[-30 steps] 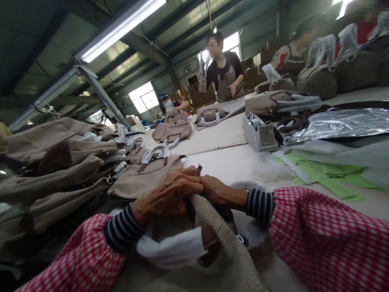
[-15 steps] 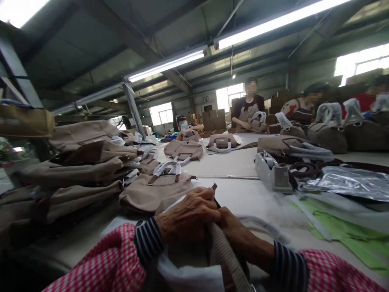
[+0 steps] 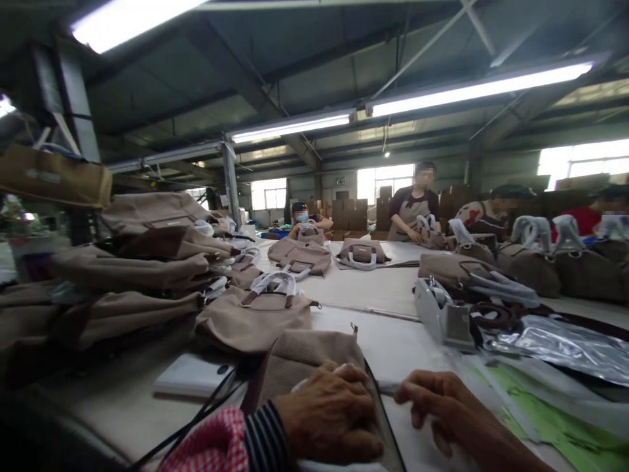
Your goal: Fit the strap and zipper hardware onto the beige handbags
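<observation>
My left hand (image 3: 334,413) lies over a taupe ribbed handbag (image 3: 304,351) in front of me, its fingers bent and pressed together against the bag. Bits of white wrapping show around the fingers; the fingertips are hidden. A dark zipper edge runs down the bag's right side, with a zipper end (image 3: 354,328) sticking up at its far corner. To the right of the bag, my right hand (image 3: 437,406) hovers with fingers apart and holds nothing. Just beyond lies another taupe handbag (image 3: 260,314) with white-wrapped handles.
Stacked bags (image 3: 132,262) rise at the left. A white box-like object (image 3: 194,377) and dark cords lie nearer. At right are a tape dispenser (image 3: 445,314), clear plastic (image 3: 560,344) and green sheets (image 3: 550,403). Co-workers (image 3: 415,210) stand or sit across the white table (image 3: 363,288).
Both hands were together at the bag's zipper edge. Now the right hand has come away to the right, and the left rests on the bag, which lies flatter. The view has tilted upward.
</observation>
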`<action>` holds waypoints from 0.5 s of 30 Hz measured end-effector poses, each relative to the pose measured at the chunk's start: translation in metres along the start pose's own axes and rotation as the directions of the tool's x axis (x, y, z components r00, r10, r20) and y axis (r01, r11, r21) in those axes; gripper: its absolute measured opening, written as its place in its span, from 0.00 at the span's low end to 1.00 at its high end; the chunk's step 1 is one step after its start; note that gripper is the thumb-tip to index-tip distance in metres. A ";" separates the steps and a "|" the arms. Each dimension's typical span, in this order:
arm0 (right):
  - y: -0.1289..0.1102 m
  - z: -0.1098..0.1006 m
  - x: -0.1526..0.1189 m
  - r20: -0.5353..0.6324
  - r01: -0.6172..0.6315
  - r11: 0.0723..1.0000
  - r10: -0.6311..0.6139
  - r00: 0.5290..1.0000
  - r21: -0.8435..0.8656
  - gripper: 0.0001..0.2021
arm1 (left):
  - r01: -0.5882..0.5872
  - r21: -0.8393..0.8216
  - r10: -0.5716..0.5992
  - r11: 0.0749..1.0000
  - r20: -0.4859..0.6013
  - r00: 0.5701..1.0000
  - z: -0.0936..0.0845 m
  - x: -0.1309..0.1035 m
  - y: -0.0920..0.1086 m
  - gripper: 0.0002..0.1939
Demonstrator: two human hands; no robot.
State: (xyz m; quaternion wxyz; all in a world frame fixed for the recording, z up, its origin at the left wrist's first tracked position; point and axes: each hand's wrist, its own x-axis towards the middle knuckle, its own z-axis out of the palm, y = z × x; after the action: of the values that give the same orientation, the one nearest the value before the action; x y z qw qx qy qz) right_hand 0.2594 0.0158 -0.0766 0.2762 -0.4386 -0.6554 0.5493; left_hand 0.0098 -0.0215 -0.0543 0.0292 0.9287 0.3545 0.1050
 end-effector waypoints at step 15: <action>-0.009 0.028 -0.013 0.190 -0.290 0.953 0.270 0.944 0.086 0.24 | 0.669 -0.460 -0.793 0.584 -0.144 0.592 -0.045 -0.143 0.003 0.21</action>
State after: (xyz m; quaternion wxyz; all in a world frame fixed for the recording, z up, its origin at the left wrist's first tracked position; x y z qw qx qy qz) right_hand 0.2390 -0.0092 -0.0736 0.1605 -0.4607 -0.5760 0.6559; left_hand -0.1018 -0.1203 -0.0350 0.1782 0.6398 0.6842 0.3014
